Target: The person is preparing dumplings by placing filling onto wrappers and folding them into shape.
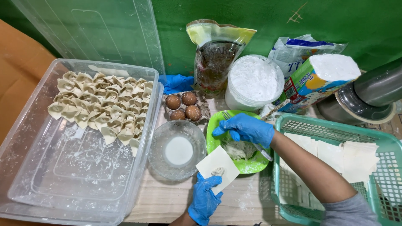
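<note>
My left hand (204,199), in a blue glove, holds a square dough wrapper (217,166) flat on its fingers, with a small lump of filling (217,171) on it. My right hand (247,129), also in a blue glove, reaches over the green plate (251,166) and grips a metal utensil (263,151) above the mound of filling (238,149). A glass bowl (178,150) of white liquid stands just left of the wrapper.
A clear plastic tub (75,175) at left holds several folded dumplings (100,106). A teal basket (335,125) at right holds stacked wrappers (356,157). Behind stand several brown eggs (183,106), a flour tub (254,79), bags, a carton (318,81) and a metal pot (368,96).
</note>
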